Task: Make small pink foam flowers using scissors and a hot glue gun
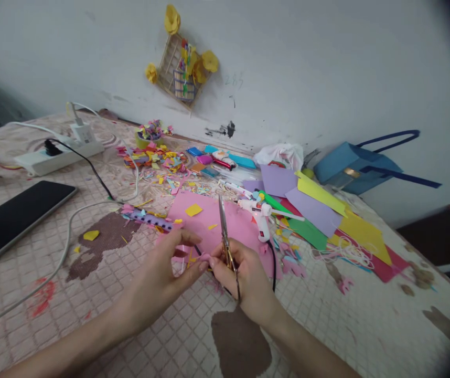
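Observation:
My right hand (250,275) is closed around a pair of scissors (225,237), whose blades point up and away. Its thumb and finger also pinch a small pink foam piece (204,256). My left hand (162,268) is close by on the left, fingers apart, its thumb tip touching the pink piece. Under and beyond both hands lies a pink sheet (233,214) with a yellow scrap (193,210) on it. Right of the scissors rests a white glue gun (262,220). Left of the sheet lies a purple dotted strip (152,219).
A black phone (22,218) and a white power strip (57,160) lie on the left, with cables across the table. Colourful scraps (162,157) pile at the back. Coloured sheets (315,210), white string (349,253) and a blue bag (353,167) occupy the right.

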Demonstrator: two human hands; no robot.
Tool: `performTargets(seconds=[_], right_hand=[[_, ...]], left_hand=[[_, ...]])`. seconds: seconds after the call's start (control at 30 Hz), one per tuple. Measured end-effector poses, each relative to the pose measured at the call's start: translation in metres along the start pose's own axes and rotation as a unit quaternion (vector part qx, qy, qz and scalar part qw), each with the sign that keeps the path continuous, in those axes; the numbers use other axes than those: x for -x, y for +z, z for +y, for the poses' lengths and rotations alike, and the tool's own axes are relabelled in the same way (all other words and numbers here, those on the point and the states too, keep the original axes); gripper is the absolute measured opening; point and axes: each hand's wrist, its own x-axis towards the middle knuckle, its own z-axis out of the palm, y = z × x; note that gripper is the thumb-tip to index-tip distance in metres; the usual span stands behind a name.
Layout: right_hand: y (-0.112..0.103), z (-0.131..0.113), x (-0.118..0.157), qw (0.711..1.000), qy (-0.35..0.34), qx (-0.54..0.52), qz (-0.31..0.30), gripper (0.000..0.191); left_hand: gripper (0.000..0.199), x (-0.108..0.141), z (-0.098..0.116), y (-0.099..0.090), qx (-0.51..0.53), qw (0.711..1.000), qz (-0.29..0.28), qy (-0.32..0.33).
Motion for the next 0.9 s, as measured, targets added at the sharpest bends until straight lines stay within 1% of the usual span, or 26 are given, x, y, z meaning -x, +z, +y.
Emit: performTargets(seconds=[0.1,0.2,0.37,0.5,0.6,0.73,0.8,0.9], right_hand=[[-0.003,-0.002,0.0,1.0,0.006,-0.004,-0.002,0.008],[-0.004,-0.004,0.0,1.0,0.007,-0.01,-0.008,0.007],[-0.003,-0.003,-0.002,1.0,0.012,-0.007,-0.017,0.008],[0.0,0.002,0.002,0.998,0.004,-0.061,-0.008,0.018],[0.006,0.007,0.01,0.995,-0.012,-0.095,-0.002,0.03],[0.016,0.016,0.023,0.996,-0.011,-0.085,-0.039,0.034],[0.02,0.019,0.03,0.996,-0.017,-0.074,-0.041,0.035],[0.025,0.023,0.037,0.998,-0.022,-0.06,-0.026,0.038]], left_hand=[[0.014,-0.001,0.001,0.001,0.056,0.997,-0.044,-0.041],[0.02,-0.003,0.002,0.001,0.105,0.988,-0.08,-0.083],[0.024,-0.004,0.002,-0.002,0.14,0.978,-0.085,-0.127],[0.021,-0.001,0.004,0.001,0.214,0.964,-0.051,-0.15],[0.016,0.001,0.005,0.004,0.301,0.941,-0.014,-0.155],[0.017,0.0,0.004,0.006,0.39,0.908,0.028,-0.151],[0.017,-0.001,0.003,0.007,0.416,0.896,0.052,-0.144],[0.016,-0.002,0.004,0.007,0.445,0.882,0.068,-0.136]])
